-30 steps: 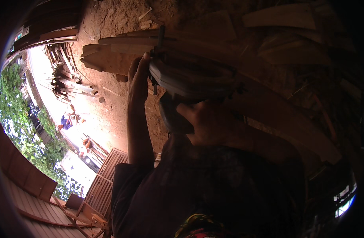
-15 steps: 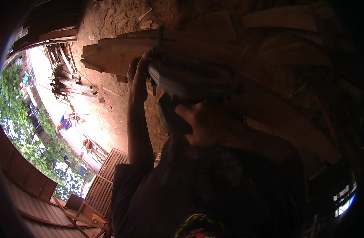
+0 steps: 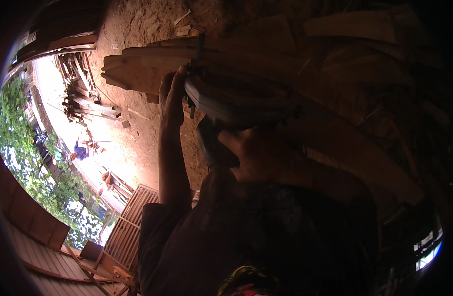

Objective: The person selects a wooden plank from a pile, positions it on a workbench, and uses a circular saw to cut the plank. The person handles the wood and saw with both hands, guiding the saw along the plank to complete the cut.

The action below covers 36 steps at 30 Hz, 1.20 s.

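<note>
A dark grey, bulky hand-held power tool (image 3: 236, 101) lies across the middle, its exact kind lost in shadow. My left hand (image 3: 172, 93) is closed at its front left end, beside a thin upright dark bar. Lower down, my right hand (image 3: 251, 150) wraps round the rounded rear grip (image 3: 214, 143), the thumb lying over the top. Under and beyond the tool stretch long brown wooden boards (image 3: 132, 74) with shaped ends. Where the tool meets the wood is too dark to make out.
Stacked timber (image 3: 85, 101) lies at left on bright ground. A person in blue (image 3: 80, 150) is farther off. A slatted wooden panel (image 3: 132, 217) stands at lower left. More curved boards (image 3: 352, 24) lie at upper right, in deep shade.
Both hands and the tool look almost unmoved. The distant person in blue has shifted posture slightly.
</note>
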{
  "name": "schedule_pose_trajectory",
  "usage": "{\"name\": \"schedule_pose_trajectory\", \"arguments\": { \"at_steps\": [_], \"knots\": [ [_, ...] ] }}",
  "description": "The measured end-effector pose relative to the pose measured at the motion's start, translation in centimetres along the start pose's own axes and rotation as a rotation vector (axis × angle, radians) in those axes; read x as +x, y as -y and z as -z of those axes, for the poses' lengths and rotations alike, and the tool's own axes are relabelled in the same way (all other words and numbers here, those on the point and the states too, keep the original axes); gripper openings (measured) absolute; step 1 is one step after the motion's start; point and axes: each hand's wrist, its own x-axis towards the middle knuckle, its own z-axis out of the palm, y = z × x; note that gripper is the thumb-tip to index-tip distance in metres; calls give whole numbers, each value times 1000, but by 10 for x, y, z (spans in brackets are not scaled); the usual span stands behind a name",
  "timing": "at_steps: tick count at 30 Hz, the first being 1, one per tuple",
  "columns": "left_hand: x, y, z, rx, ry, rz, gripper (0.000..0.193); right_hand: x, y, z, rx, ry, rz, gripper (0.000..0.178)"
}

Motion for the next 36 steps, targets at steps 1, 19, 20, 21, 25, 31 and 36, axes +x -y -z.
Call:
{"name": "schedule_pose_trajectory", "arguments": {
  "at_steps": [1, 19, 20, 21, 25, 31, 36],
  "knots": [
    [0, 0, 0, 1, 2, -3, 56, 1, 1, 0, -12, -4, 0, 42],
    [6, -1, 6, -34, -7, 21, 50, 11, 8, 9, 22, 110, -72, 47],
    [5, -1, 6, -44, -7, 20, 50, 11, 8, 9, 20, 112, -70, 48],
    [5, -1, 6, -55, -7, 18, 49, 12, 8, 8, 19, 115, -68, 48],
    [6, -2, 6, -56, -12, 12, 49, 15, 8, 7, 19, 127, -76, 49],
    [9, 0, 10, -6, -31, 11, 52, 15, 3, -1, 24, 40, -20, 46],
    [11, 2, 14, 2, -24, 14, 56, 18, 5, 2, 18, 68, -38, 48]
  ]
}}
